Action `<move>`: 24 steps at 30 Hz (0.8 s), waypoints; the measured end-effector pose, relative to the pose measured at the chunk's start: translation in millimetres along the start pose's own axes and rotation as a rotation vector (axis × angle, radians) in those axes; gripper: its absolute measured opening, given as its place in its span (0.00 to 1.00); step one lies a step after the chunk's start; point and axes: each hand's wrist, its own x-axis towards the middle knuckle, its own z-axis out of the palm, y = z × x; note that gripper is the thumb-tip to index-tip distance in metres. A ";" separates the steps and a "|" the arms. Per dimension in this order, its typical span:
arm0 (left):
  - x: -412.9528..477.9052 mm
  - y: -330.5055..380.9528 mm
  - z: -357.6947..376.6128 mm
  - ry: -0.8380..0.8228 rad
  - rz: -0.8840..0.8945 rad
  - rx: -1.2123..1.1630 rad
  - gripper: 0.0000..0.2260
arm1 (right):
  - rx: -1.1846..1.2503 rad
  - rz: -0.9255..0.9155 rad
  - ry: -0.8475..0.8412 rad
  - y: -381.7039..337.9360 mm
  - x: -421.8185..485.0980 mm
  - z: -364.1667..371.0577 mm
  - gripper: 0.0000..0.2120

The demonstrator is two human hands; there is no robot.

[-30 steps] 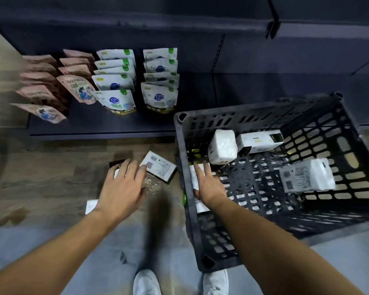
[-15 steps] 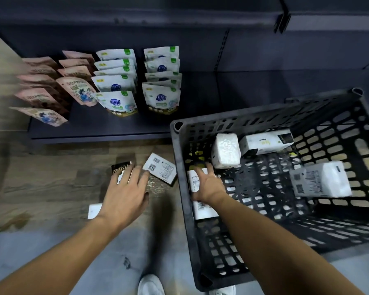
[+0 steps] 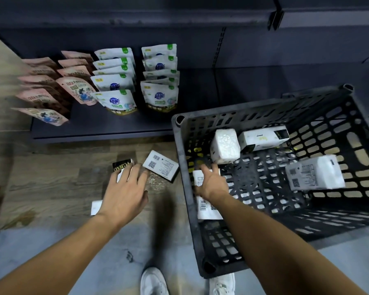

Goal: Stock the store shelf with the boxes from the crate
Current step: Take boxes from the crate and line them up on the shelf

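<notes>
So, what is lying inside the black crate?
Lying free: a wrapped pack, a long box, a labelled pack. Two more boxes lie under the right hand and wrist, partly hidden.

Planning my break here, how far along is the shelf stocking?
Done: three boxes lie out on the floor; the shelf holds only pouches. In hand: the left hand rests on the black-ended box, the right hand on a white box in the crate. Left: at least three more packs there, then shelving everything.
</notes>
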 end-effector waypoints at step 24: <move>-61.0 3.1 -283.1 0.103 0.111 0.027 0.25 | 0.152 -0.150 0.270 -45.5 -223.6 -261.5 0.27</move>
